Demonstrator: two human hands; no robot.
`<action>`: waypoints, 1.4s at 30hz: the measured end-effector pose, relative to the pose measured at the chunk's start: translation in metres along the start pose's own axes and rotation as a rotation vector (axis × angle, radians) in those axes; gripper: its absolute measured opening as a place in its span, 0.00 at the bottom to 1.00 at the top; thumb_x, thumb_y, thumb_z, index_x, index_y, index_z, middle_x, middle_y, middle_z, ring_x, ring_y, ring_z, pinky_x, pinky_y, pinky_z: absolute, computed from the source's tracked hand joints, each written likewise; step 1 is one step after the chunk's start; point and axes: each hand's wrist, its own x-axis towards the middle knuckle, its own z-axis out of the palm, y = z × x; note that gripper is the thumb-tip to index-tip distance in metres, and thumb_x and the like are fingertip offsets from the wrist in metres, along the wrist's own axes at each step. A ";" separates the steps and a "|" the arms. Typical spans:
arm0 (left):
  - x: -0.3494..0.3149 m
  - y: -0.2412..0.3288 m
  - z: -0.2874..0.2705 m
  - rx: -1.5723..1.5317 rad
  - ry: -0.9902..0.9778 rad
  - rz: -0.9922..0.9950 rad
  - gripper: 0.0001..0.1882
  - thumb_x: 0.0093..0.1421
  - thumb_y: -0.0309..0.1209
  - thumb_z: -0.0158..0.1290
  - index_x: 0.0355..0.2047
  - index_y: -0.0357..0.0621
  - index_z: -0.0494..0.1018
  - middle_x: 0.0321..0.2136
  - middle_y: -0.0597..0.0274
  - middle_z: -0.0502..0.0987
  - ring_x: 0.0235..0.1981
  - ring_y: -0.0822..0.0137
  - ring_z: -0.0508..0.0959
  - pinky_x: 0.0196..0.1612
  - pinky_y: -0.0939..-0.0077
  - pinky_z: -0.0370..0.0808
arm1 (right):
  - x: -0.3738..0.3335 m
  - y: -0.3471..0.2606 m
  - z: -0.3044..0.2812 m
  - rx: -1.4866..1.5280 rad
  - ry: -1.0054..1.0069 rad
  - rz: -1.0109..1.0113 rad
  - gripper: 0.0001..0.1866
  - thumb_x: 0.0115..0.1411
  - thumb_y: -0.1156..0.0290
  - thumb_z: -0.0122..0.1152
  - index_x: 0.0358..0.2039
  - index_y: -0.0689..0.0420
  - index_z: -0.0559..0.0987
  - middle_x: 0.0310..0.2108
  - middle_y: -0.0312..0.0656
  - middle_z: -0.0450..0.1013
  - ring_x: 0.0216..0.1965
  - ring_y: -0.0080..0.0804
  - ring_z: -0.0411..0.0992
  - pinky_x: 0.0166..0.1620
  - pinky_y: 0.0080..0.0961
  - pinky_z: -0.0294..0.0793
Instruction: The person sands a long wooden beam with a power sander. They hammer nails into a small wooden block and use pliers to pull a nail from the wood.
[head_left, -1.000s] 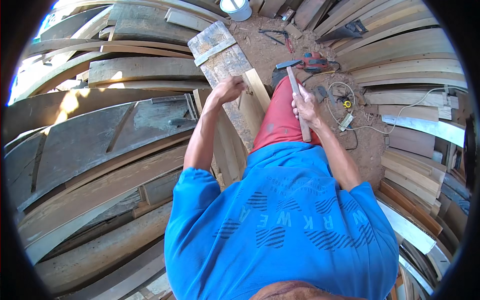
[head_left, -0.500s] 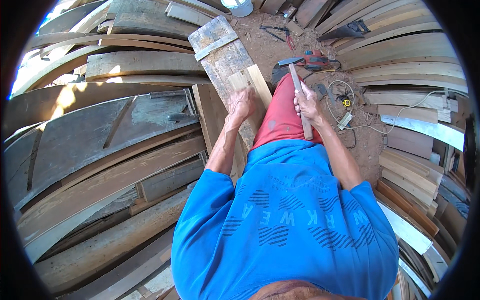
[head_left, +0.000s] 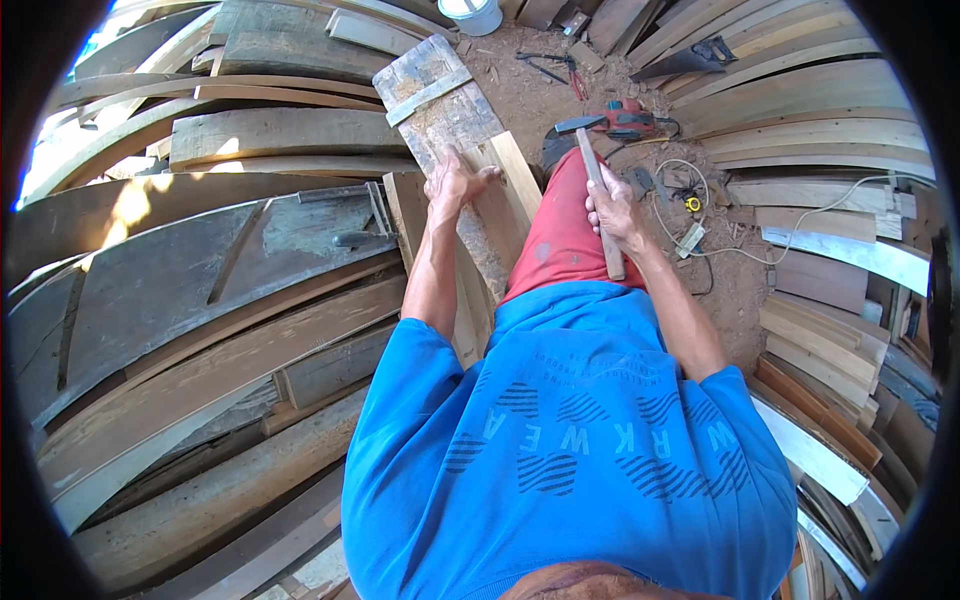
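Note:
My right hand (head_left: 615, 211) is wrapped round the wooden handle of a hammer (head_left: 590, 160). The hammer lies over my red-trousered thigh (head_left: 545, 235), its dark metal head pointing away from me. My left hand (head_left: 456, 182) has its fingers apart and thumb stretched to the right, with nothing visible in it. It is over the left edge of a pale wooden piece (head_left: 512, 170) lying along a worn plank bench (head_left: 440, 115); whether it touches the wood I cannot tell. A cross batten (head_left: 430, 96) spans the bench's far part.
Stacked boards (head_left: 290, 130) crowd the left side, and more planks (head_left: 800, 100) line the right. On the dirt floor beyond my knee lie a red power tool (head_left: 628, 118), pliers (head_left: 577, 82), a cable (head_left: 780, 262) and a yellow tape measure (head_left: 692, 204). A handsaw (head_left: 690, 62) rests against planks; a white bucket (head_left: 472, 14) stands far off.
My left hand has moved left and slightly away from me, opening from a closed, blurred shape to spread fingers. My right hand and the hammer have stayed in place.

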 end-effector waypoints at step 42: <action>0.000 -0.009 0.035 -0.452 0.307 0.519 0.06 0.62 0.27 0.54 0.32 0.38 0.79 0.29 0.43 0.81 0.34 0.42 0.82 0.38 0.50 0.77 | -0.035 -0.110 0.046 -0.835 -0.045 -0.753 0.30 0.69 0.62 0.56 0.70 0.46 0.64 0.35 0.58 0.79 0.34 0.60 0.78 0.38 0.50 0.78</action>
